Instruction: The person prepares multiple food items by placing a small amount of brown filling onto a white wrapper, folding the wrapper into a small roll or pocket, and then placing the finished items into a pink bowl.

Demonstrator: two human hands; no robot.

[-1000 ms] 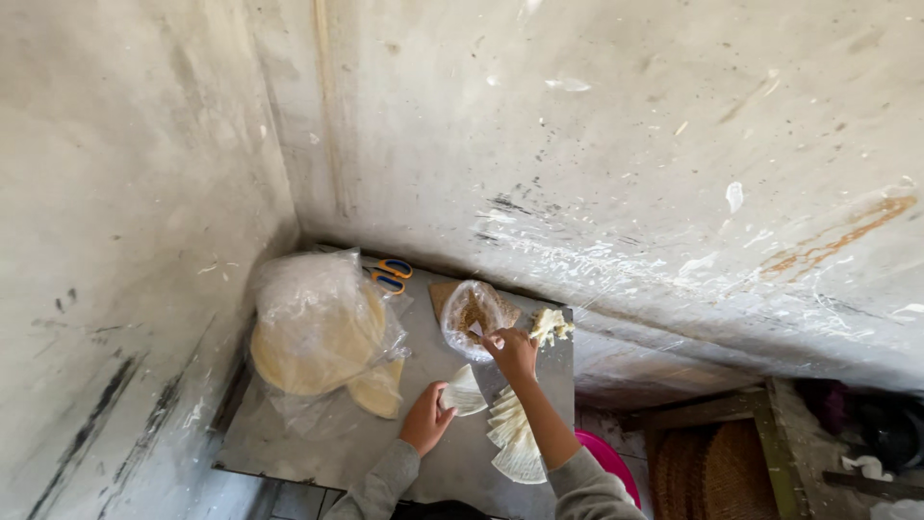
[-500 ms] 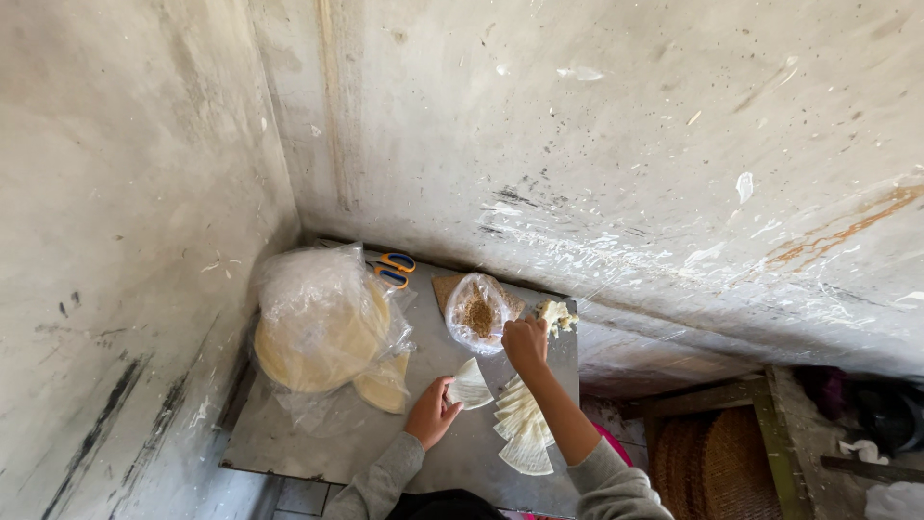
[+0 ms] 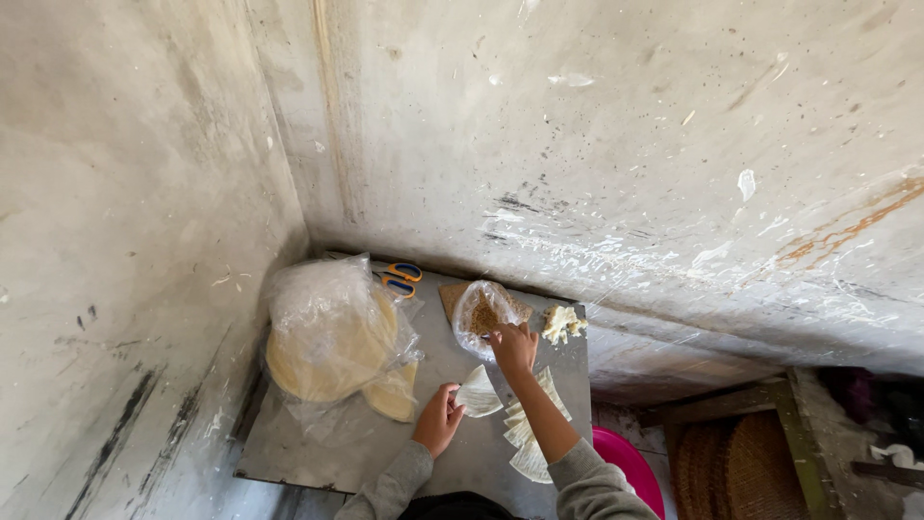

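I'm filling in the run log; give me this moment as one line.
left hand: holds folded wrapper piece | right hand: in bag of brown filling | cut wrappers under right forearm | bagged flatbreads left

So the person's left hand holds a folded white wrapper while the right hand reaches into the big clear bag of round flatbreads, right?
Not quite. The left hand does hold the folded white wrapper, but the right hand reaches into the small clear bag of brown filling, not the big clear bag of round flatbreads, which lies apart to the left. The head view shows it.
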